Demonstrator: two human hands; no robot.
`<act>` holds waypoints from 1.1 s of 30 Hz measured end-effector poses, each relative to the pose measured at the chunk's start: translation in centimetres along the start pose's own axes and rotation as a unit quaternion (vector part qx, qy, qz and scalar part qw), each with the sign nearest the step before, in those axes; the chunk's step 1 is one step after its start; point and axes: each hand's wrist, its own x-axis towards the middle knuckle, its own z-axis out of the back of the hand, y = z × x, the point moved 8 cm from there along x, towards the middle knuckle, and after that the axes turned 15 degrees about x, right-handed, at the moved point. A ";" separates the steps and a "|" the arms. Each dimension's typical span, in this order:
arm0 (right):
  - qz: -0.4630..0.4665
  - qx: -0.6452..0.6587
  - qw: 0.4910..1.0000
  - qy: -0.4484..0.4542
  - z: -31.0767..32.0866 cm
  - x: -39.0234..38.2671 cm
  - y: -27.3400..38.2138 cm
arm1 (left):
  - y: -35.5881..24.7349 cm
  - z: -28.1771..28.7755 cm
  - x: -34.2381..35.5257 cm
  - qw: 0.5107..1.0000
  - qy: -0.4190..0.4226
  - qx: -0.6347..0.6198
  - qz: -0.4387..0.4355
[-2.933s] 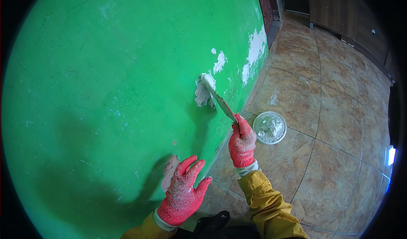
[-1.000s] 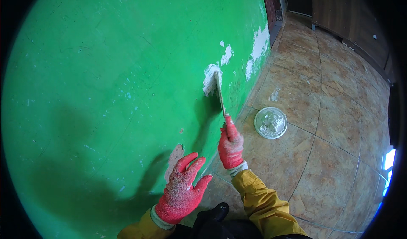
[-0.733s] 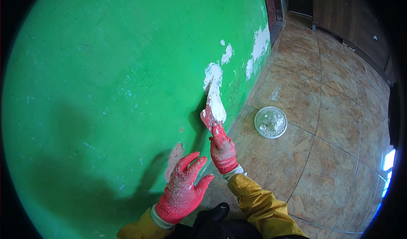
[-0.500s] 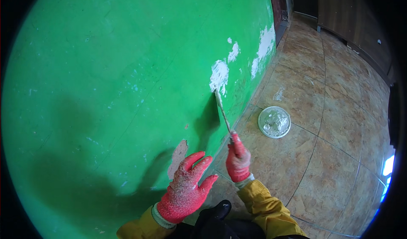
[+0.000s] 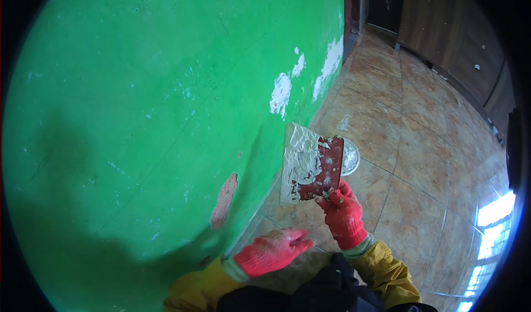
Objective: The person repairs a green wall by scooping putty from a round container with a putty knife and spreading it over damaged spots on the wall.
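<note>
The right hand [image 5: 343, 218] gripped the scraper [image 5: 329, 168] by its dark-red back, above the edge of the floor [image 5: 387, 124] beside the green wall [image 5: 138, 91], white paste [image 5: 301, 157] facing up, presumably so none dropped, the tub [image 5: 352, 156] within reach, the left hand [image 5: 271, 254] loosely open, seemingly empty.

Wide, paste-smeared spreader [image 5: 313, 166], pinched by its lower edge.
The flat tool tilts up and leftward from the right hand's fingers [image 5: 347, 189], broad face in view; its dark red, spotted backing [image 5: 330, 172] lies nearest them, the blade farther out, coated in ridged whitish paste [image 5: 301, 156].
</note>
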 end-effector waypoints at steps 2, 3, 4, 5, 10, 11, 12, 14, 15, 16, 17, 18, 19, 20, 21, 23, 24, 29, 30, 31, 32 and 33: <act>0.009 0.002 1.000 -0.007 -1.1 -0.8 0.8 | 1.4 -3.6 2.2 0.842 -0.169 -0.510 0.040; 0.011 0.007 1.000 -0.006 -1.8 -1.2 1.1 | 0.4 -3.0 2.8 0.842 -0.163 -0.514 0.032; 0.016 0.010 1.000 -0.004 -2.6 -1.7 1.5 | -0.2 -2.0 3.9 0.758 -0.154 -0.633 0.041; 0.015 0.002 1.000 -0.015 -3.2 -2.4 1.9 | -0.7 -1.7 4.7 0.659 -0.142 -0.737 0.052; 0.041 -0.092 0.994 -0.041 -4.7 -4.0 3.0 | -3.3 1.2 5.3 0.475 -0.195 -0.857 -0.027; 0.049 -0.102 0.991 -0.067 -4.7 -4.0 3.2 | -3.4 1.8 5.0 0.450 -0.220 -0.865 -0.027; 0.037 -0.103 0.992 -0.062 -4.4 -3.9 3.3 | -3.2 1.7 4.9 0.446 -0.232 -0.864 -0.024; -0.002 -0.190 0.982 -0.008 -4.0 -3.3 3.3 | -2.4 1.2 4.4 0.456 -0.274 -0.847 0.006; 0.003 -0.241 0.970 0.016 -3.6 -2.8 3.3 | -1.6 0.8 4.0 0.451 -0.290 -0.844 0.015; -0.013 -0.240 0.970 0.023 -3.5 -2.6 3.0 | -0.7 0.3 3.6 0.469 -0.296 -0.832 0.026; -0.043 -0.273 0.959 0.055 -3.9 -2.4 2.4 | 0.1 -0.2 3.0 0.486 -0.302 -0.819 0.039; -0.074 -0.305 0.945 0.090 -4.3 -2.3 1.5 | 0.7 -0.6 2.2 0.479 -0.319 -0.816 0.049; -0.107 -0.318 0.936 0.105 -4.2 -2.6 0.6 | 0.8 -1.0 1.5 0.490 -0.312 -0.812 0.064; -0.124 -0.316 0.934 0.112 -3.8 -2.8 -0.3 | 0.8 -1.5 0.8 0.500 -0.305 -0.807 0.079; -0.136 -0.341 0.923 0.111 -3.3 -3.0 -1.4 | 0.9 -1.5 -0.3 0.493 -0.322 -0.803 0.090; -0.116 -0.406 0.898 0.122 -3.2 -3.1 -3.2 | 1.1 -1.8 -2.0 0.502 -0.316 -0.794 0.130; -0.124 -0.401 0.899 0.128 -3.4 -3.4 -4.1 | 1.0 -1.6 -3.0 0.500 -0.324 -0.791 0.137; -0.015 -0.439 0.884 0.159 -7.3 -4.2 -5.3 | 1.3 -3.6 -8.3 0.748 -0.099 -0.598 0.269; 0.043 -0.487 0.856 0.169 -8.5 -4.5 -5.1 | 1.8 -3.6 -9.6 0.752 -0.098 -0.594 0.268; 0.028 -0.540 0.828 0.150 -8.7 -4.3 -5.7 | 2.3 -3.2 -10.7 0.786 -0.097 -0.548 0.268; 0.034 -0.538 0.830 0.144 -9.4 -4.2 -6.2 | 2.7 -2.7 -11.8 0.819 -0.095 -0.499 0.266; 0.074 -0.552 0.818 0.145 -10.5 -4.5 -6.5 | 3.4 -2.1 -12.9 0.825 -0.113 -0.472 0.288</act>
